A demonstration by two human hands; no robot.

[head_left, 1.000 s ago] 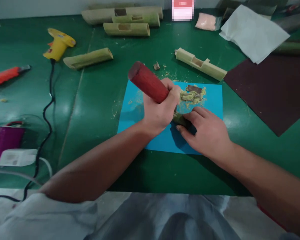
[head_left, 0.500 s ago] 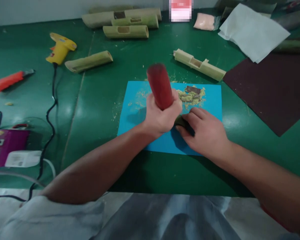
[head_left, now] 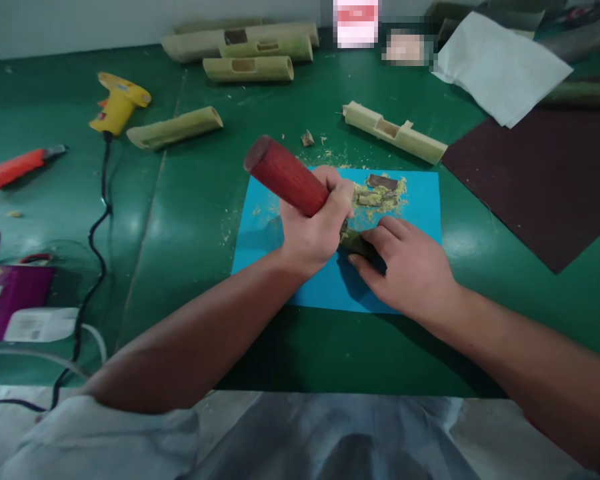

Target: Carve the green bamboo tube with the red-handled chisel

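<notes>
left hand (head_left: 314, 227) clamped on red handle (head_left: 285, 175), which leans left again after standing upright half a second ago | right hand (head_left: 410, 270) still pins bamboo piece (head_left: 355, 241) on blue sheet (head_left: 265, 230) | rocking suggests carving continues

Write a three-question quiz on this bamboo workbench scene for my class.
1. True or false: the left hand grips a red handle.
2. The bamboo piece under the right hand lies on: A a blue sheet; B a tray; C a plate.
3. Fill in: the yellow glue gun lies to the person's ____.
Key: 1 true; 2 A; 3 left.
</notes>
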